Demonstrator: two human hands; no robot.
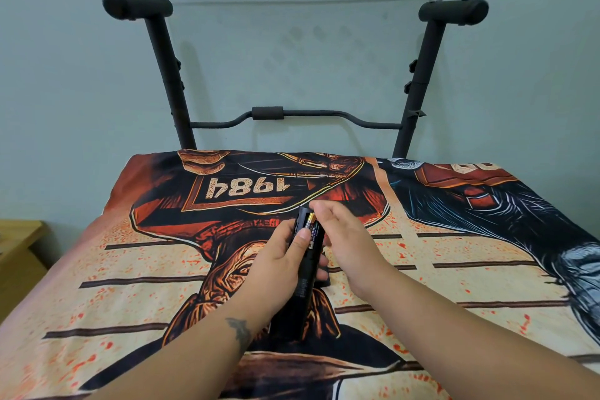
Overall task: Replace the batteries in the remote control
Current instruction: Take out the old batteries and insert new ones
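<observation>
Black remote control (306,265) is being held over the bed (97,269), left hand (276,265) wrapping it with the open battery bay facing up. Right hand (344,237) fingers are pinching a gold-tipped battery (311,227), apparently seating it into the bay.

Printed in large cream numerals, upside down to the camera, "1984" inside an orange-edged panel on the red, black and cream illustrated bedspread (136,256). Near the top right corner of the same spread, partial cream lettering on a red panel, cut off by the fold and unreadable. On the black-and-gold cylindrical battery (312,230) seated in the open back of the long black plastic remote control (303,276), small white label print, too fine to read. Further faint markings lower on the remote's back, likewise illegible.
</observation>
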